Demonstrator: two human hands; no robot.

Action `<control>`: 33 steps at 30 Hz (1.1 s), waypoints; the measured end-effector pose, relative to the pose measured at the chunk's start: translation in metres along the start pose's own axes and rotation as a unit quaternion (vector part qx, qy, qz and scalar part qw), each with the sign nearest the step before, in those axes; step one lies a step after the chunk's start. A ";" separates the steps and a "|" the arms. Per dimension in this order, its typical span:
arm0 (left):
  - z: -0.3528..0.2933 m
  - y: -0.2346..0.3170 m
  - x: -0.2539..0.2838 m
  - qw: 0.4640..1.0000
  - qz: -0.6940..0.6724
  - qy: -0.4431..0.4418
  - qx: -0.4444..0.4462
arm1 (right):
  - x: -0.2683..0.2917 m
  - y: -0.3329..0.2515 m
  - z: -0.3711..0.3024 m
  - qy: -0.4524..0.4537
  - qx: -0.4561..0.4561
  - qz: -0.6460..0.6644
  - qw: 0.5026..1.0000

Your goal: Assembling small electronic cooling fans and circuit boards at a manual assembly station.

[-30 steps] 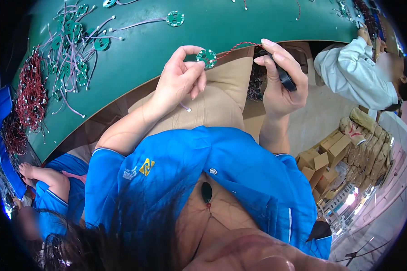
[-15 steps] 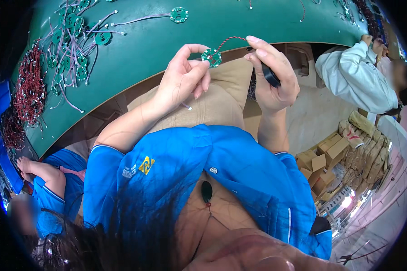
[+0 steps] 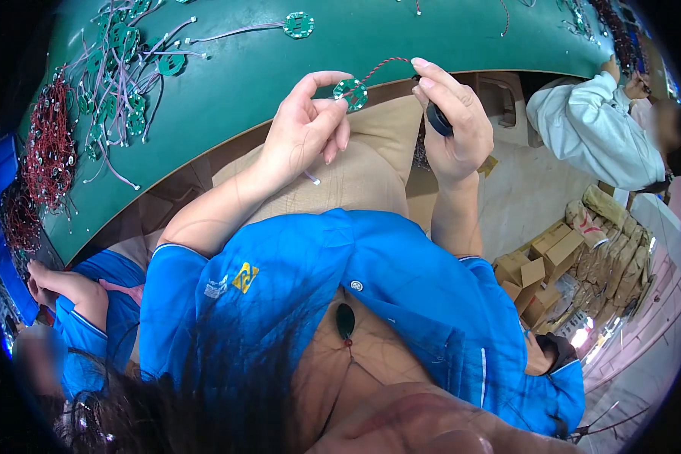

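Note:
My left hand pinches the edge of a round green circuit board between thumb and fingers, just off the table's near edge. A twisted red-and-black wire arcs from the board to my right hand. Its far end meets the thumb and index fingertips there. Against the palm of that same hand rests a dark, rounded black object, partly covered by the fingers; its kind I cannot make out. Below my left hand a small white connector dangles on a cable mostly hidden by the hand.
On the green table, a pile of circuit boards with pale cables lies left, beside a heap of red wires. One cabled board lies farther back. Co-workers sit left and right. Cardboard boxes stand at lower right.
My right hand has shifted slightly left, and the black object in it has turned. The board has moved a little left. At lower right, more of a blue-sleeved person shows.

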State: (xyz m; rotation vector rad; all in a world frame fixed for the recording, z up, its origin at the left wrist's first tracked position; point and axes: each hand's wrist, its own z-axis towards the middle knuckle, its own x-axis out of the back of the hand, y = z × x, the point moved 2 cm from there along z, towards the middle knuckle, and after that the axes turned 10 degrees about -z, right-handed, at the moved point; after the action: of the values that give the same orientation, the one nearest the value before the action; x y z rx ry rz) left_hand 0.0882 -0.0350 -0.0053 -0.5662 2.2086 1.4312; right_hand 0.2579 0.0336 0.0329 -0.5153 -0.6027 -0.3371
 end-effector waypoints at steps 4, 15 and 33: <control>0.000 -0.001 0.001 1.000 0.004 -0.008 0.009 | 0.000 0.004 -0.001 0.009 0.000 -0.004 1.000; -0.001 -0.001 0.001 1.000 0.010 -0.014 -0.007 | -0.001 -0.019 0.001 -0.063 -0.024 0.032 0.997; 0.001 0.003 0.009 0.997 -0.012 0.047 -0.066 | -0.005 -0.015 -0.011 -0.134 -0.045 0.098 0.985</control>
State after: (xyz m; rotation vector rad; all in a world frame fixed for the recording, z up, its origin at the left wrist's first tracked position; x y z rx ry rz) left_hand 0.0793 -0.0335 -0.0086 -0.7157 2.1810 1.5751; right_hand 0.2526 0.0161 0.0275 -0.7083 -0.7930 -0.1082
